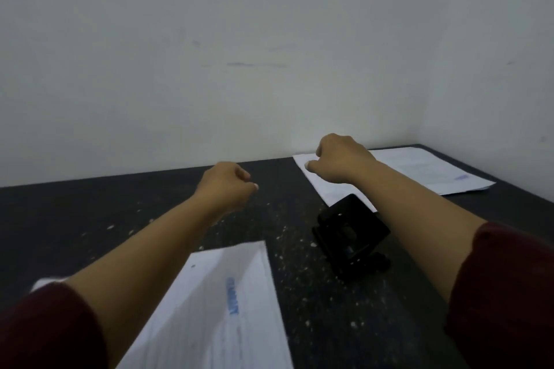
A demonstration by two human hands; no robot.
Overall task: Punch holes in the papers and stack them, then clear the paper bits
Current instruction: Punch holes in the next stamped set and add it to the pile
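A black hole punch stands on the dark speckled table, right of centre. One stack of white papers with blue print lies near me at the lower left, a punched hole near its top edge. A second stack of papers lies at the far right by the wall corner. My left hand hovers over the table's middle, fingers curled shut, holding nothing visible. My right hand is over the far stack's left end, fingers curled down; whether it grips a sheet is hidden.
White walls rise close behind the table and meet in a corner at the right. Small pale paper bits are scattered across the dark tabletop around the punch. Dark red sleeves cover both upper forearms.
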